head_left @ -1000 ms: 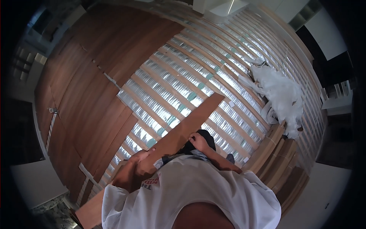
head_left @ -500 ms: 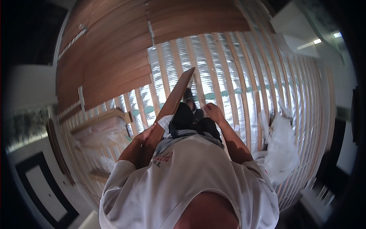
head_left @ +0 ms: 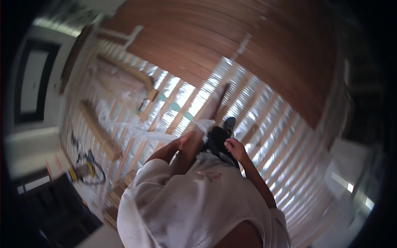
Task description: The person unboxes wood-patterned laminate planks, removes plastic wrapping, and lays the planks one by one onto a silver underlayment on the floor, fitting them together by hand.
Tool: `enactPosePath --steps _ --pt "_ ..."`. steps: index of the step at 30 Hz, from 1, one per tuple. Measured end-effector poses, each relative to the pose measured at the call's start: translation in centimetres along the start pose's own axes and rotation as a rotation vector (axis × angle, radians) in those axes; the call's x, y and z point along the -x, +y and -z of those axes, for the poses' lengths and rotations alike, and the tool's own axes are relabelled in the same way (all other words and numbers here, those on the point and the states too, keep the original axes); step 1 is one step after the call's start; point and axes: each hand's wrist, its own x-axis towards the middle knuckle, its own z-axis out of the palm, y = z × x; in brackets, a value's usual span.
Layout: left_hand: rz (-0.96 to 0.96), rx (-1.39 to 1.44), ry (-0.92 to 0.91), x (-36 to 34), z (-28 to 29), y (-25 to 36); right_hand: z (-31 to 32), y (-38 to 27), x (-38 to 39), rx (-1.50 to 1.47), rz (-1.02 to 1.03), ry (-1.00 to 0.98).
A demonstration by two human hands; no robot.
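In the head view, a long, flat wooden plank [head_left: 210, 108] is held along its left side by the left hand [head_left: 185, 140], slanting far over shiny, ribbed foil [head_left: 236, 108]; whether anything is gripped by the curled right hand [head_left: 234, 148] cannot be told.

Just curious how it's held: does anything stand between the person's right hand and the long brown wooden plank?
Yes, in this view: the leg in black trousers lies between the bare right hand and the long brown wooden plank; a blurred whitish piece overlaps the plank's edge. The bare left hand touches the plank.
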Motion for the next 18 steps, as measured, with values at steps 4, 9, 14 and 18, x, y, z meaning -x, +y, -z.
enactPosePath --steps 4,9,14,18 --pt "0.058 0.161 -0.029 -4.2 0.7 -1.9 1.4 -4.4 -5.3 -0.309 -0.303 -0.241" --pt "0.544 0.244 0.601 -11.6 -5.2 3.2 1.1 -1.8 -9.7 -0.740 -0.219 -0.348" --pt "0.661 0.421 0.692 -15.1 -7.2 3.5 3.9 0.0 -8.9 -0.846 -0.533 -0.476" --pt "0.646 0.514 0.790 -16.1 -10.5 3.4 7.8 0.3 -6.7 -0.654 -0.559 -0.638"
